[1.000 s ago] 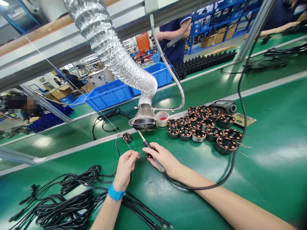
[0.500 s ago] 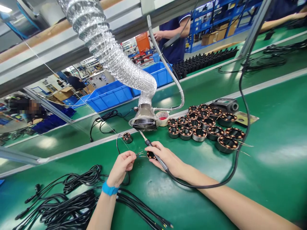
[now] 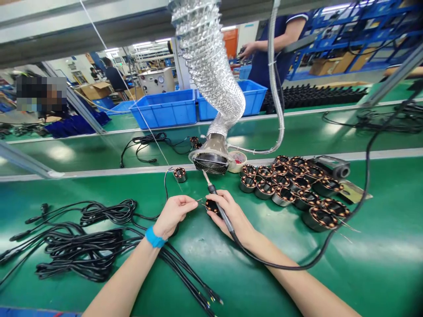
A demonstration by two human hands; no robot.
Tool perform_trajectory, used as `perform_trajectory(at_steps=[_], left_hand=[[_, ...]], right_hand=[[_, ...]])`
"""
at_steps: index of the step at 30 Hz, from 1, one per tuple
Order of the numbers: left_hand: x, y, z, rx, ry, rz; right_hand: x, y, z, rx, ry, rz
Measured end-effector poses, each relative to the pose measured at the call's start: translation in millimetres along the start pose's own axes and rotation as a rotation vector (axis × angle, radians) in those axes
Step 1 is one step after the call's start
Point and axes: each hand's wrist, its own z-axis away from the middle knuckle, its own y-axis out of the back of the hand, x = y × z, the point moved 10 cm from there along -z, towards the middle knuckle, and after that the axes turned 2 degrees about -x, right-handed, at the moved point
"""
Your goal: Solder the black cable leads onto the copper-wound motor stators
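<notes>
My left hand [image 3: 176,214], with a blue band at the wrist, pinches the thin wire ends of a black cable. Close to its right, my right hand [image 3: 233,216] holds a soldering iron [image 3: 220,210] across its palm, tip pointing up and left. The same hand's fingers also grip a small wound stator [image 3: 211,206] with copper coils, partly hidden by the fingers and the iron. Fine wires lie in the small gap between the hands. Just behind, another stator [image 3: 180,175] stands alone on the green table [image 3: 264,281].
A fume hood [image 3: 213,152] on a foil duct hangs beyond my hands. Several stators [image 3: 284,196] are grouped at the right, near a tape roll [image 3: 237,161]. Coiled black cables [image 3: 82,251] lie at the left. A person [image 3: 274,48] stands behind the blue bins [image 3: 165,108].
The view has levelled and shifted, so the scene sits differently in the picture. My left hand's fingertips have turned more toward the stator. Both hands keep their holds.
</notes>
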Motion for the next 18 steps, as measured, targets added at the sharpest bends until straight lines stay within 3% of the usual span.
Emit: perform_trajectory(at_steps=[5,13,18], left_hand=[[8.4,-2.5,0.2,-0.016,-0.029,0.034],[16.0,5.3,-0.7,0.182,-0.094,0.003],[14.4,3.3,-2.0,0.170,-0.094,-0.027]], right_hand=[[-7.2,0.1,-5.0,0.080,0.066,0.086],[-19.8,-8.8,-12.8,0.196,0.182,0.088],[-19.7,-4.5,-14.0,0.249,0.167,0.094]])
